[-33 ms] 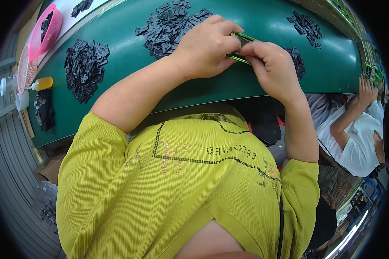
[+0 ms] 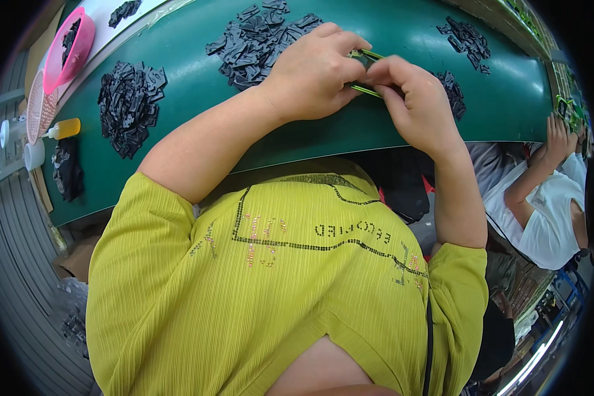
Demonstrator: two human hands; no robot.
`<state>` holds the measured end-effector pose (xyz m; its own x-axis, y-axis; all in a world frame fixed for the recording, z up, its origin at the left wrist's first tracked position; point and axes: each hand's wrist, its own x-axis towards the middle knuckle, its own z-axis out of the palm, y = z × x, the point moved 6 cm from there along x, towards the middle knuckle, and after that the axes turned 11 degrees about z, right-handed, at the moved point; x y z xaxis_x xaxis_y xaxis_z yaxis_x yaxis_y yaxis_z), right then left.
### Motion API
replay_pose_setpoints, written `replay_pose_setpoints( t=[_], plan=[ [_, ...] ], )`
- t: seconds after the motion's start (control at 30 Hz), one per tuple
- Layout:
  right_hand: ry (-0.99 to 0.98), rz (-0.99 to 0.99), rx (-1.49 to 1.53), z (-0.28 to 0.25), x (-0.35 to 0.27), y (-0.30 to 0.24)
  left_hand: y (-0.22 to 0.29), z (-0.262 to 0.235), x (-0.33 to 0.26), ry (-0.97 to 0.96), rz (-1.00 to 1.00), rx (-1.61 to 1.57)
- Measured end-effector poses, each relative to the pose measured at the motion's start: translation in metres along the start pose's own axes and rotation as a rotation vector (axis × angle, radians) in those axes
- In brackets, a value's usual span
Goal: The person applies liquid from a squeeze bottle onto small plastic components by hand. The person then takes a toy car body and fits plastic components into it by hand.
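- Left hand: raised over the green table, grip closed on the left part of a thin green-edged piece, fingers curled, wrist bent toward the right.
- Right hand: turned to face the left one, thumb and forefinger bent close together at the right part of the same piece, grip nearly closed; impossible to tell whether pinched on it or merely touching, contact hidden by the fingers.
- Green-edged piece: between the two hands, above the table, closer to the near edge than the largest heap; visible as two narrow bright green strips, one above the other, middle largely covered.
- Largest heap of small flat black parts: toward the far edge, just beyond the left hand.
- Left heap of like parts: toward the left end of the table, well apart from both hands.
- Far right heap: near the far right corner; smaller right heap just beside the right hand and partly covered by it.
- Along the left edge: pink basin with black parts inside, pale pink perforated basket, bottle of yellow liquid, white cup, crumpled black bundle.
- Past the right edge: co-worker in a white top, hands at green items.
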<state>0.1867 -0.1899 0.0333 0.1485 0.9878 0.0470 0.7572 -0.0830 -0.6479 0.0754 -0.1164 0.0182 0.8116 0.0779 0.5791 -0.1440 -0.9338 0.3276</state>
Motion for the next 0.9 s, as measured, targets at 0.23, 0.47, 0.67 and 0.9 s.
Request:
replay_pose_setpoints(
  t=[0.23,0.47,0.67,0.9],
  plan=[
    [0.130,-0.165,-0.096,0.004,-0.007,0.000,0.001,0.000,0.006,0.016,0.006,0.011],
    [0.168,-0.160,-0.028,0.004,-0.014,0.001,0.012,-0.001,0.008,0.003,0.016,0.064],
    [0.059,-0.054,0.094,0.005,-0.011,0.003,0.014,0.003,0.008,-0.074,-0.025,0.036],
    [0.199,-0.255,-0.134,0.005,-0.018,-0.015,0.019,-0.003,0.005,-0.054,-0.075,0.091]
  ],
)
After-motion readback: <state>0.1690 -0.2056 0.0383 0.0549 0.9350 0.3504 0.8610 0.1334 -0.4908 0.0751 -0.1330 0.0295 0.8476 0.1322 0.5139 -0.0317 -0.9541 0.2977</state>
